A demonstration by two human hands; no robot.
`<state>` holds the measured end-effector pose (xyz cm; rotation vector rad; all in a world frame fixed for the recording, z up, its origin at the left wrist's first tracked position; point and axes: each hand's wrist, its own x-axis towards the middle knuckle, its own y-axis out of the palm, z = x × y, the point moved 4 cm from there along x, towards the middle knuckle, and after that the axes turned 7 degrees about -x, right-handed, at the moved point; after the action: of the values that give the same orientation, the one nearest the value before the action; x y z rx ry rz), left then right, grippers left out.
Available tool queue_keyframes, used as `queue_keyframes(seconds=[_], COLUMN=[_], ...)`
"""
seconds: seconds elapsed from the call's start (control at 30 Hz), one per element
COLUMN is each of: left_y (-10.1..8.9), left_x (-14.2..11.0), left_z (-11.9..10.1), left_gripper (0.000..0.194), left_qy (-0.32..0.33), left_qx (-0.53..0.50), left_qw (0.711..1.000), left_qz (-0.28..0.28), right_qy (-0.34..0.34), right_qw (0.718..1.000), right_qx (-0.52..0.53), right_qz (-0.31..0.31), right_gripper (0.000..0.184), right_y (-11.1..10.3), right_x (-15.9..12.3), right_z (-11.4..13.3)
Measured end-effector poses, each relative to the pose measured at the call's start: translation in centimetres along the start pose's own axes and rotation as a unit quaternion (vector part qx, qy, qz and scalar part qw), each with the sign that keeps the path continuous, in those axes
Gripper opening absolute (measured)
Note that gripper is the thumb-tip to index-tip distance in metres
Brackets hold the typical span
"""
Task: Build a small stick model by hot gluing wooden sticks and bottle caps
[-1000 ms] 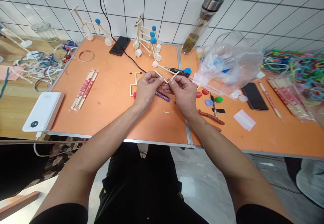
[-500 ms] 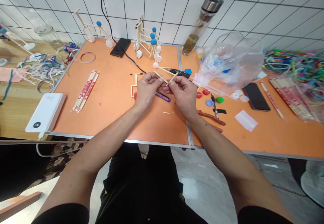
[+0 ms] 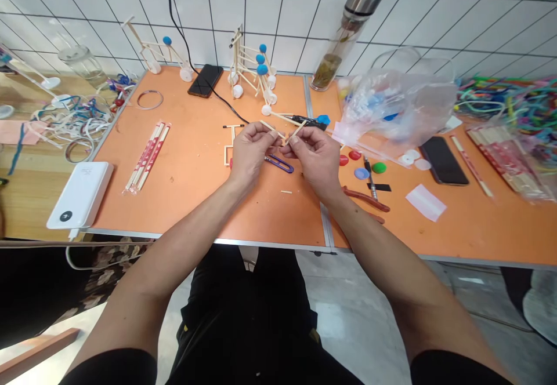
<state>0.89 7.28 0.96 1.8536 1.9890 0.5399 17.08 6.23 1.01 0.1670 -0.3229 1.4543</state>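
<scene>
At twelve o'clock on the orange surface [image 3: 191, 199], our left grip [image 3: 251, 152] pinches a thin wooden stick [image 3: 270, 129], fingers nearly closed; our right grip [image 3: 317, 156] pinches a second stick [image 3: 297, 132]. We seem to be joining their ends in a V, which calls for steady pressure.

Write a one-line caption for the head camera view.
Left hand and right hand pinch thin wooden sticks above an orange table.
</scene>
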Motion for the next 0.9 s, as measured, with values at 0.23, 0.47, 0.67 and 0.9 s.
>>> queue_keyframes(seconds=[0.23,0.47,0.67,0.9], left_y=[-2.7,-2.6,0.4,-1.3], left_x=[1.4,1.6,-4.1,-9.3], left_z=[-2.8,-2.5,-0.9,0.8], left_gripper=[0.029,0.019,0.025,0.024], left_qy=[0.038,-0.004,0.098,0.030], left_qx=[-0.010,0.060,0.378,0.662], left_qw=[0.995,0.998,0.899,0.721], left_qz=[-0.087,-0.036,0.200,0.201], right_qy=[-0.013,-0.025,-0.028,-0.026], right_qw=[0.997,0.991,0.983,0.993], right_qx=[-0.008,-0.016,-0.036,-0.049], right_qz=[-0.076,-0.133,-0.176,-0.105], right_gripper=[0.032,0.023,0.016,0.022], right_y=[-2.9,-5.6,-6.9,-5.2], right_x=[1.6,3.0,3.6,2.4], right_z=[0.6,1.1,1.1,1.2])
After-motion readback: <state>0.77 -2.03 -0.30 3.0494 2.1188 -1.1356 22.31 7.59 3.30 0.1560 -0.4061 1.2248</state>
